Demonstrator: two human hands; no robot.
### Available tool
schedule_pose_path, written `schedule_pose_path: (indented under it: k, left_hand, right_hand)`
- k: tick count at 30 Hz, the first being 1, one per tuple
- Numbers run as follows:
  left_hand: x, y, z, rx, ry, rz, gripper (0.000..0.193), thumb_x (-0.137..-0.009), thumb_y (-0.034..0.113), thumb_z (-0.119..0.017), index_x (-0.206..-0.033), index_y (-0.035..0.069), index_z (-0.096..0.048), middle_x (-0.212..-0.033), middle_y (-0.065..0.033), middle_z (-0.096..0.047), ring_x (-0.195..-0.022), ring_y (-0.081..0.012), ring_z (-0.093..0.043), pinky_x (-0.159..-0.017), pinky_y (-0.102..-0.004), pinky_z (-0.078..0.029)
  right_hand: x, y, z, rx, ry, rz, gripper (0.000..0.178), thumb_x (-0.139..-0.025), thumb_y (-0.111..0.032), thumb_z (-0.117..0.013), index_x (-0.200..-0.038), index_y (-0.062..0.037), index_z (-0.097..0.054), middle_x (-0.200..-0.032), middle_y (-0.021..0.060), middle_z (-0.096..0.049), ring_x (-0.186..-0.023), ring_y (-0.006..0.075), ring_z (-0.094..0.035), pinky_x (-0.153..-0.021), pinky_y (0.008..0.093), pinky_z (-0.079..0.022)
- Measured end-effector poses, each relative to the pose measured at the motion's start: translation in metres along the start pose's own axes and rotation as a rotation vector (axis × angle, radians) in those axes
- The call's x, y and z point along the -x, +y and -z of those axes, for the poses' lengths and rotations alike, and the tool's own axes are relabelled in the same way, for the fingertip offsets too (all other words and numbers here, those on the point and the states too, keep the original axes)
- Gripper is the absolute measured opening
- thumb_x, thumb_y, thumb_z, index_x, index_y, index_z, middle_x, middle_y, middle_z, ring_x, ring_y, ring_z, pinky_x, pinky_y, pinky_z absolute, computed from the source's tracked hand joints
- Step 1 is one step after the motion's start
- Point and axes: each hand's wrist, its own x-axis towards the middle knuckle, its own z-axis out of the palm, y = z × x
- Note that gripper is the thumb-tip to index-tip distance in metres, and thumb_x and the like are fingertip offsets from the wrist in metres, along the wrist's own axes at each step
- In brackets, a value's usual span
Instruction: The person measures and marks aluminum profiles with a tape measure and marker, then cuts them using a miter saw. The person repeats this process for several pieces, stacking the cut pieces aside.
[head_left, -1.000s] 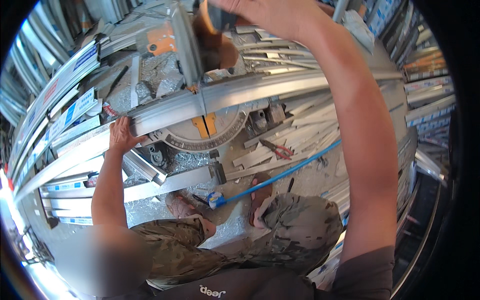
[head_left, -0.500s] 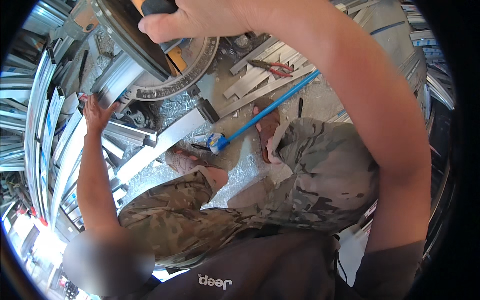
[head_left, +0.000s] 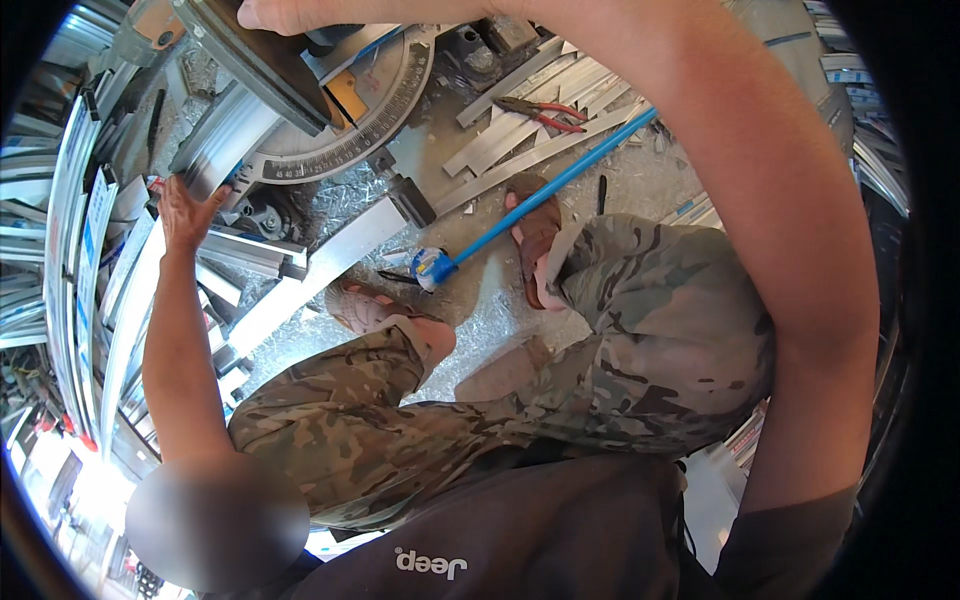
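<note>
At the upper left stands a miter saw, its round angle scale (head_left: 330,160) and dark blade guard (head_left: 262,70) in view. A silvery aluminium profile (head_left: 230,138) lies across the saw's bed, under the guard. My left hand (head_left: 187,215) grips the profile's near end, thumb on one side and fingers on the other. Above the guard my right hand (head_left: 295,14) is largely cut off by the upper edge; its thumb is bent over the saw's handle, which is out of view.
Red-handled pliers (head_left: 540,112) lie on metal strips. A blue pole (head_left: 555,200) with a wrapped end slants between my feet. A flat bar (head_left: 345,250) runs from a clamp (head_left: 408,200). Stacked profiles (head_left: 75,270) crowd the left; shavings (head_left: 490,345) litter the floor.
The whole scene sits slightly higher in the picture. My right hand has shifted up and left, so the handle has left the view. My left hand stays at the profile.
</note>
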Motion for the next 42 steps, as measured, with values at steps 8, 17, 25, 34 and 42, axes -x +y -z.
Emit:
schedule_pose_path:
  k: [8, 17, 25, 34, 42]
  left_hand:
    - [-0.001, 0.0, -0.002, -0.013, -0.025, 0.014, 0.106, -0.073, 0.071, -0.075, -0.139, -0.007, -0.046, -0.142, -0.0261, -0.05, -0.137, -0.0385, -0.044, -0.116, -0.0468, -0.031]
    - [0.002, -0.004, -0.002, -0.05, -0.04, 0.042, 0.111, -0.073, 0.072, -0.075, -0.145, -0.007, -0.043, -0.147, -0.0255, -0.048, -0.141, -0.0373, -0.041, -0.12, -0.0455, -0.029]
    - [0.001, 0.01, 0.008, 0.003, -0.067, 0.055, 0.111, -0.072, 0.073, -0.076, -0.144, -0.006, -0.044, -0.146, -0.0252, -0.048, -0.139, -0.0375, -0.043, -0.118, -0.046, -0.03]
    - [0.0, 0.01, 0.005, 0.031, -0.001, 0.002, 0.102, -0.071, 0.07, -0.078, -0.134, -0.005, -0.051, -0.138, -0.0248, -0.053, -0.134, -0.0391, -0.047, -0.114, -0.0476, -0.034]
    - [0.01, 0.005, 0.004, 0.179, 0.176, -0.058, 0.072, -0.064, 0.046, -0.092, -0.11, 0.002, -0.058, -0.104, -0.0207, -0.063, -0.101, -0.04, -0.06, -0.09, -0.0503, -0.047]
  right_hand:
    - [0.005, 0.016, -0.011, -0.033, 0.156, 0.142, 0.063, -0.099, -0.057, -0.04, -0.122, -0.0063, -0.069, -0.089, 0.0179, -0.072, -0.081, 0.0316, -0.071, -0.078, 0.0427, -0.058]
    - [0.007, 0.004, -0.013, 0.007, 0.154, 0.085, 0.058, -0.1, -0.056, -0.04, -0.116, -0.0088, -0.07, -0.08, 0.0132, -0.069, -0.072, 0.0273, -0.07, -0.069, 0.0428, -0.058]
    - [0.009, 0.0, -0.009, 0.031, 0.101, 0.028, 0.058, -0.1, -0.055, -0.039, -0.109, -0.008, -0.07, -0.079, 0.0135, -0.069, -0.07, 0.0285, -0.07, -0.069, 0.0435, -0.058]
    - [0.007, 0.015, -0.023, 0.005, 0.325, 0.228, 0.056, -0.099, -0.055, -0.039, -0.107, -0.009, -0.07, -0.075, 0.0155, -0.068, -0.071, 0.0321, -0.07, -0.069, 0.0443, -0.058]
    - [-0.012, -0.002, -0.01, 0.038, 0.097, -0.03, 0.059, -0.091, -0.061, -0.052, -0.1, -0.0071, -0.073, -0.085, 0.0149, -0.072, -0.079, 0.0323, -0.071, -0.076, 0.044, -0.057]
